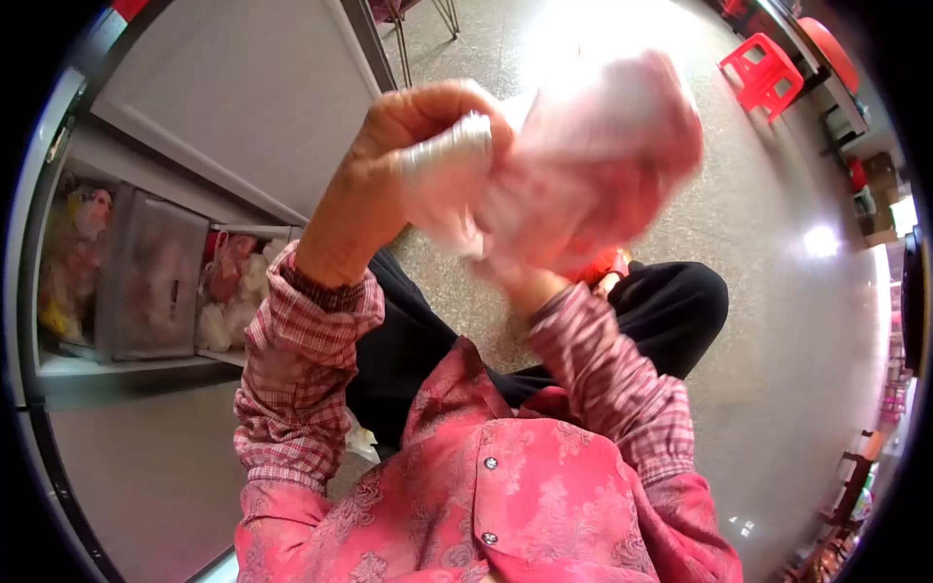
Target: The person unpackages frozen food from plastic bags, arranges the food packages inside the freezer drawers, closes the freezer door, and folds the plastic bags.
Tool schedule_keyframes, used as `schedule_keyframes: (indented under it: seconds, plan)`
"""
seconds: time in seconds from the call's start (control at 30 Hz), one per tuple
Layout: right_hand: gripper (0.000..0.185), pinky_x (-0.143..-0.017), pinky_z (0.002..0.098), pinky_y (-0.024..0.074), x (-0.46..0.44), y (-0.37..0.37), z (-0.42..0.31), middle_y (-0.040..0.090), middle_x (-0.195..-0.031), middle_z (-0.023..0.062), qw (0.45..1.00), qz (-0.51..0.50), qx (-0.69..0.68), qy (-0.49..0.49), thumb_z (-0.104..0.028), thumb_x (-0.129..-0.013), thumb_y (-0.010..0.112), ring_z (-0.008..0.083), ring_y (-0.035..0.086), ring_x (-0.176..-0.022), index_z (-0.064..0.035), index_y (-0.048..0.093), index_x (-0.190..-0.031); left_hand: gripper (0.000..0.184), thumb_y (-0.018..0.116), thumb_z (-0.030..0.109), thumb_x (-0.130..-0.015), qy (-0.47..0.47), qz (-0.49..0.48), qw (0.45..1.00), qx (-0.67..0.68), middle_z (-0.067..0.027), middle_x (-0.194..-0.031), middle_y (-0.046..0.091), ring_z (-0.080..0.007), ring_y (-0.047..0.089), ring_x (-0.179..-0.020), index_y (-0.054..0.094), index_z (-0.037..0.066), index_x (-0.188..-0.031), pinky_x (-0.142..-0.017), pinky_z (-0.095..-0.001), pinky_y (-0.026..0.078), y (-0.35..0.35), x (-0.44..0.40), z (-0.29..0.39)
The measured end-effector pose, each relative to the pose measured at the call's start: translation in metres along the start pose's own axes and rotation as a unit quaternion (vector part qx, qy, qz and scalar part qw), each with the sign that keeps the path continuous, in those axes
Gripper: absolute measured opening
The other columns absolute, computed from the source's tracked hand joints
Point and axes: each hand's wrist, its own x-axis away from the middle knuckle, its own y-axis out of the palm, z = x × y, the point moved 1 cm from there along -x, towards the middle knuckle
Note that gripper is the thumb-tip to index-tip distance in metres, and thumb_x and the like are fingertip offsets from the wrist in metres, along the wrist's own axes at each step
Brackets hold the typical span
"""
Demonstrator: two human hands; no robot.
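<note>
My left hand point(428, 117) is raised with its fingers wrapped round the gathered, twisted end of a plastic bag point(612, 146). The bag is clear to whitish, with pink and red contents that I cannot make out, and motion blurs it. Behind and below the bag is my right hand point(530, 284). Its fingers are hidden by the bag and smeared, so I cannot tell how they hold it. Both forearms wear checked sleeve covers.
At left an open freezer compartment point(136, 364) holds a translucent drawer point(160, 282) and several plastic bags point(233, 277). Its door point(243, 87) swings out beyond my left arm. A red stool point(763, 73) stands on the speckled floor point(768, 282) at the far right.
</note>
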Motion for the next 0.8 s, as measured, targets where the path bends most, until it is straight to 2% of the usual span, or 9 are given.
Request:
schedule_keyframes:
  seconds: [0.07,0.1,0.17,0.3,0.37,0.43,0.57,0.63,0.8]
  plan:
    - [0.03,-0.066,0.0181,0.045,0.01,0.02,-0.065,0.061,-0.089,0.0028,0.991,0.048,0.072,-0.099,-0.008,-0.087,0.052,0.0075,0.051,-0.067,0.0031,0.052,-0.115,0.007,0.063,0.005,-0.08,-0.059,-0.055,0.991,-0.108,-0.0015,-0.08,0.062,-0.0061,0.056,-0.073,0.065,0.001,-0.086,-0.062,-0.0195,0.046,-0.004,0.019,0.002]
    - [0.03,-0.067,0.0184,0.0458,0.017,0.031,-0.092,0.061,-0.088,0.0029,0.978,0.061,0.13,-0.15,-0.007,-0.086,0.052,0.0081,0.051,-0.066,0.0034,0.052,-0.115,0.007,0.067,0.004,-0.073,0.105,-0.12,0.949,-0.272,-0.0034,-0.083,0.06,-0.0122,0.055,-0.079,0.066,0.005,-0.08,-0.07,-0.0261,0.046,-0.009,0.02,-0.009]
    - [0.036,-0.063,0.0171,0.0452,0.034,0.058,-0.123,0.062,-0.092,0.0055,0.927,0.022,0.292,-0.236,-0.009,-0.088,0.051,0.0065,0.05,-0.065,0.0042,0.048,-0.122,0.007,0.07,0.006,-0.067,0.209,-0.108,0.871,-0.43,-0.0054,-0.087,0.057,-0.0188,0.052,-0.082,0.066,0.007,-0.072,-0.075,-0.0313,0.043,0.004,0.032,-0.01]
    - [0.033,-0.054,0.0142,0.043,0.067,0.101,-0.137,0.065,-0.085,0.0077,0.725,0.046,0.61,-0.317,-0.011,-0.09,0.051,0.0036,0.049,-0.059,0.0039,0.053,-0.12,0.009,0.068,0.006,-0.067,0.041,-0.007,0.938,-0.344,-0.0064,-0.082,0.052,-0.0174,0.051,-0.078,0.06,0.002,-0.064,-0.068,-0.028,0.042,-0.004,0.055,-0.057]
    - [0.026,-0.05,0.0174,0.0396,0.085,0.106,-0.101,0.065,-0.086,0.0075,0.723,0.156,0.625,-0.251,-0.011,-0.089,0.052,0.0032,0.05,-0.058,0.0027,0.062,-0.109,0.013,0.067,0.003,-0.068,0.013,0.093,0.927,-0.362,-0.0056,-0.077,0.05,-0.0148,0.05,-0.071,0.056,-0.001,-0.062,-0.063,-0.0254,0.042,-0.016,0.054,-0.074]
    - [0.025,-0.045,0.0178,0.0379,0.091,0.105,-0.057,0.064,-0.071,0.0046,0.766,0.127,0.58,-0.246,-0.008,-0.09,0.05,0.0036,0.047,-0.05,0.0022,0.062,-0.11,0.009,0.065,0.001,-0.071,-0.015,0.15,0.921,-0.36,-0.003,-0.078,0.053,-0.0124,0.051,-0.072,0.059,0.0,-0.064,-0.066,-0.0237,0.041,-0.018,0.056,-0.086]
    - [0.021,-0.048,0.0176,0.0416,0.086,0.08,-0.041,0.062,-0.072,0.0038,0.745,0.18,0.603,-0.222,-0.006,-0.09,0.053,0.0042,0.05,-0.053,0.0025,0.062,-0.107,0.005,0.06,-0.002,-0.076,-0.018,0.156,0.971,-0.182,-0.0022,-0.084,0.058,-0.0106,0.054,-0.077,0.062,0.0,-0.071,-0.072,-0.0235,0.044,-0.024,0.059,-0.096]
    - [0.022,-0.048,0.0171,0.0411,0.087,0.055,-0.052,0.062,-0.073,0.0043,0.768,0.199,0.566,-0.224,-0.006,-0.091,0.052,0.004,0.05,-0.053,0.0026,0.061,-0.108,0.01,0.053,0.0,-0.081,-0.092,0.136,0.986,0.031,-0.0081,-0.1,0.061,-0.0132,0.056,-0.092,0.061,-0.002,-0.087,-0.087,-0.0255,0.043,-0.018,0.06,-0.093]
    - [0.027,-0.045,0.0139,0.0387,0.092,0.049,-0.056,0.064,-0.074,0.0064,0.839,0.202,0.473,-0.178,-0.013,-0.092,0.051,0.0024,0.049,-0.052,0.0057,0.059,-0.109,0.02,0.051,-0.002,-0.083,-0.111,0.085,0.99,-0.037,-0.0051,-0.089,0.065,-0.0105,0.058,-0.085,0.065,-0.002,-0.098,-0.08,-0.0241,0.047,-0.023,0.059,-0.126]
